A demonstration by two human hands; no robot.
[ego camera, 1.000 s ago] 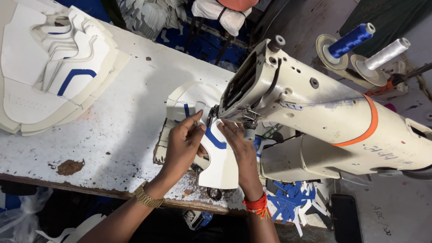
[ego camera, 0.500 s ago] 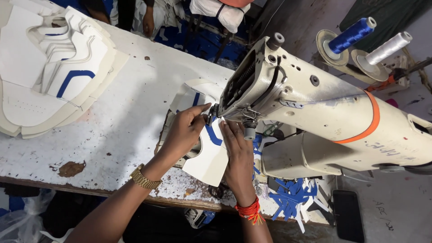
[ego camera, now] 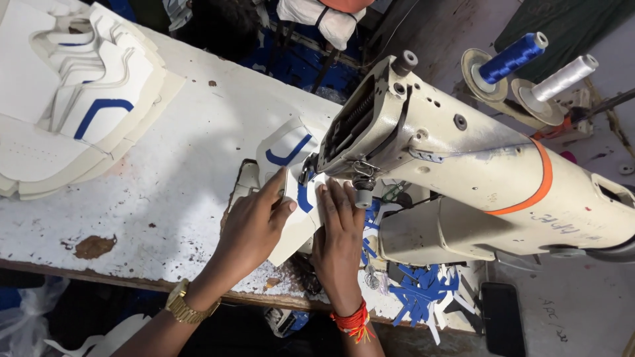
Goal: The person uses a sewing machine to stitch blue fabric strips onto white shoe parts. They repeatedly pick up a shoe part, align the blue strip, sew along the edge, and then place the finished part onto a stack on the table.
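Both hands have slid closer under the sewing machine (ego camera: 463,158) head. Left hand (ego camera: 254,225), fingers flat, and right hand (ego camera: 337,228), fingers spread, press the white shoe panel (ego camera: 294,228) there; it looks light, floppy, best pinned near its edges.

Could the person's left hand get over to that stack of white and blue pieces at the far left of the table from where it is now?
Probably yes. The left hand lies flat on the white piece at the sewing machine, and the worn table top between it and the stack of cut pieces shows nothing standing in the way.
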